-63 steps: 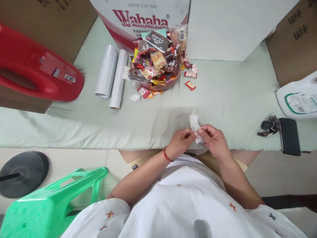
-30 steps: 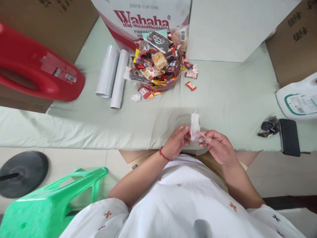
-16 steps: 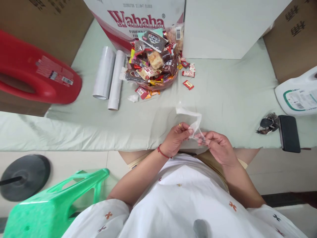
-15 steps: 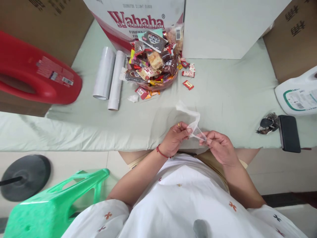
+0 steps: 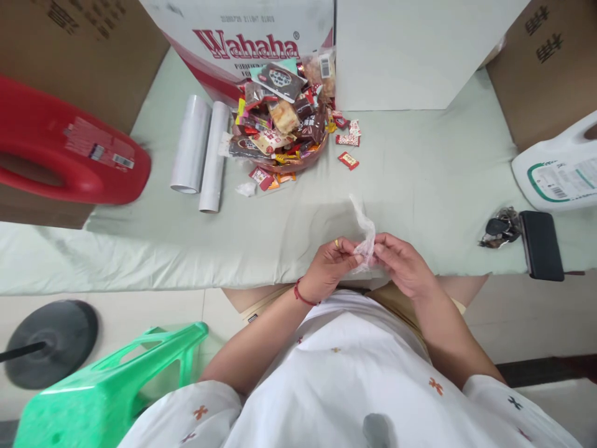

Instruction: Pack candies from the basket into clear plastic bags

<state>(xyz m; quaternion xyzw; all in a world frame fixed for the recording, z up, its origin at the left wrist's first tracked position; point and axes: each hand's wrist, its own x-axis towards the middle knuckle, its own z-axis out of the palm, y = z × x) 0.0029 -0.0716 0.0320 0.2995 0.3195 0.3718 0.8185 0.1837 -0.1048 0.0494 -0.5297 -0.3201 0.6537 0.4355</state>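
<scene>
A thin, crumpled translucent plastic bag (image 5: 365, 235) is pinched between my two hands just above the table's front edge. My left hand (image 5: 334, 261), with a ring and a red bracelet, grips its left side. On the other side, the fingers of my right hand (image 5: 402, 262) are closed on the plastic. The bag's loose end points up and away from me. Farther back stands a bowl (image 5: 305, 163) heaped with wrapped candies and snacks (image 5: 283, 117). A small crumpled white piece (image 5: 246, 189) lies near the bowl.
Two white rolls (image 5: 190, 146) lie left of the bowl, beside a red jug (image 5: 74, 149). A Wahaha carton (image 5: 252, 46) stands behind. Keys (image 5: 500, 229), a black phone (image 5: 541, 246) and a white jug (image 5: 559, 168) are at right. A green stool (image 5: 93, 398) stands on the floor.
My hands have come closer together, the right one moving left. The stretched plastic between them is now bunched up, its loose end more upright. The view has shifted slightly.
</scene>
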